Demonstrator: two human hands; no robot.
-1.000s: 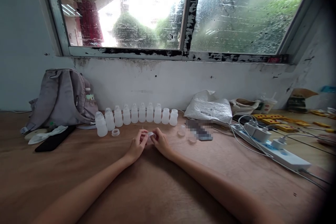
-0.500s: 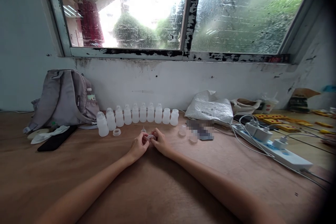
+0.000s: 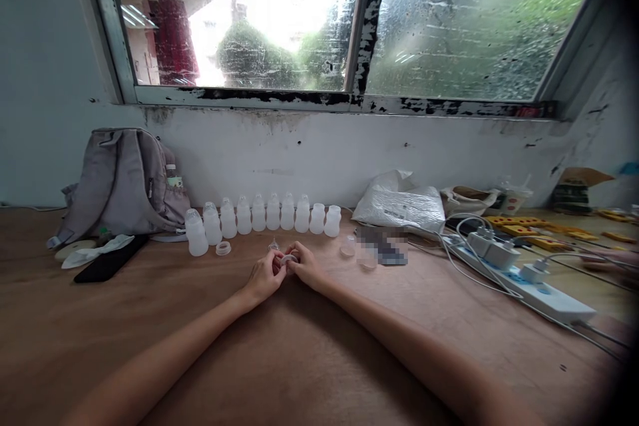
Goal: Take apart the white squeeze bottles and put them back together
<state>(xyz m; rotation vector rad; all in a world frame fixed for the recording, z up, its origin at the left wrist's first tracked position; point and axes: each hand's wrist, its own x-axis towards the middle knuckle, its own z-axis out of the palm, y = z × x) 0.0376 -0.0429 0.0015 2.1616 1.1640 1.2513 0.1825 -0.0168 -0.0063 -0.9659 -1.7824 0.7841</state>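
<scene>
head view: left hand (image 3: 263, 277) and right hand (image 3: 305, 267) together, fingers pinching a small clear ring (image 3: 288, 258). just behind, a row of white bottles (image 3: 264, 215) on the wooden table (image 3: 299, 359).

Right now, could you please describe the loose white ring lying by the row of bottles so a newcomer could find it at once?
Start at the grey backpack against the wall, then follow the row of white bottles beside it. Just in front of the second bottle from the left lies the loose ring, a low, open collar flat on the wooden table, the only piece there that is not an upright bottle.
</scene>
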